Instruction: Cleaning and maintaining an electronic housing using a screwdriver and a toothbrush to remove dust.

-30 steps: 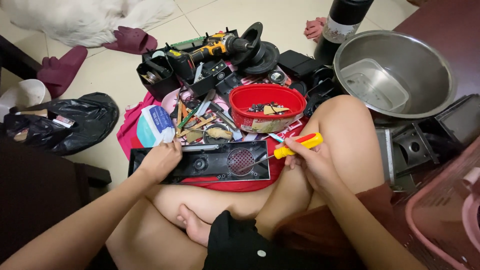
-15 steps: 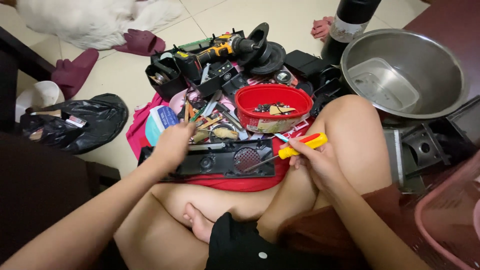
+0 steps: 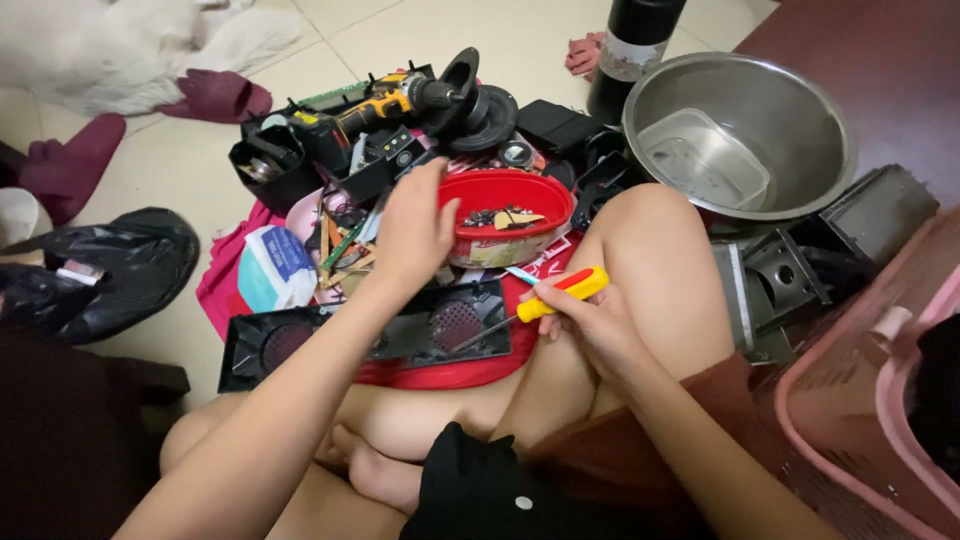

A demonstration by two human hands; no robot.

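A: Fig. 1, head view. What differs from the frames a moment ago?

B: The left hand [image 3: 418, 228], earlier resting on the left end of the black plastic panel [image 3: 370, 335], has lifted and reached forward; it is now over the near rim of the red oval tray [image 3: 505, 192] holding small dark parts. The panel, no longer pinned by that hand, lies across the lap on red cloth.

A: Meaning for the work?

B: Judged from this, attention shifts from steadying the panel to the tray's contents; fastening work pauses.

A: Hand poses?

B: Left arm extended, palm down, fingers loosely spread and released, grasping nothing visible. Right hand [image 3: 590, 322] rests against the raised knee, fingers clenched around the yellow-and-red screwdriver [image 3: 545, 300], its shaft angled down-left to the panel's round grille.

A: Surroundings?

B: A yellow cordless drill [image 3: 385, 103] and steel bowl [image 3: 740, 135] lie beyond, on the floor.
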